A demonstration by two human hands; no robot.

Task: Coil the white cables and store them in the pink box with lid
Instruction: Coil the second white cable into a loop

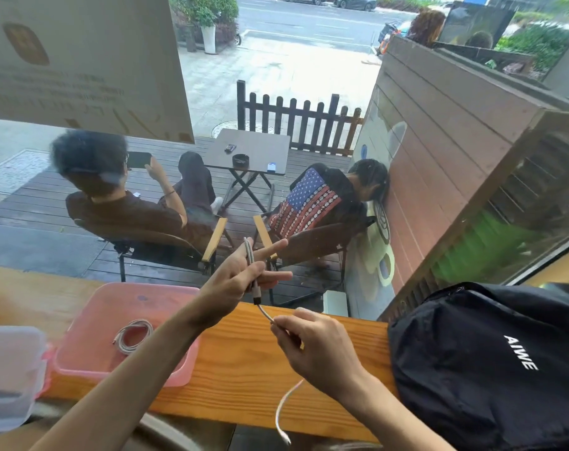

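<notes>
Just below the left hand (pixel 241 281), a short piece of the white cable (pixel 265 312) is running down to the right hand (pixel 319 343), and both hands are working above the wooden counter (pixel 244 369). The left hand is pinching the folded start of the cable between thumb and fingers, with the plug end hanging under the grip and the index finger sticking out forward. The right hand is closing its fingertips on the cable a little lower, and the rest of the cable is passing under this hand and dangling over the near edge of the counter, its free plug (pixel 287 440) hanging in the air. I think the main risk is coming from this loose tail: it is hanging free, so it may swing, catch on the counter edge or twist while the loops are being made, and then the coil may come out uneven or spring open. The left grip is holding only a few turns, so a strong pull from the right hand may drag them out. To the left of the left forearm, the pink box (pixel 81 362) is standing open with one coiled cable (pixel 133 335) already inside, and the clear lid (pixel 10 369) is lying further left, partly out of view.
</notes>
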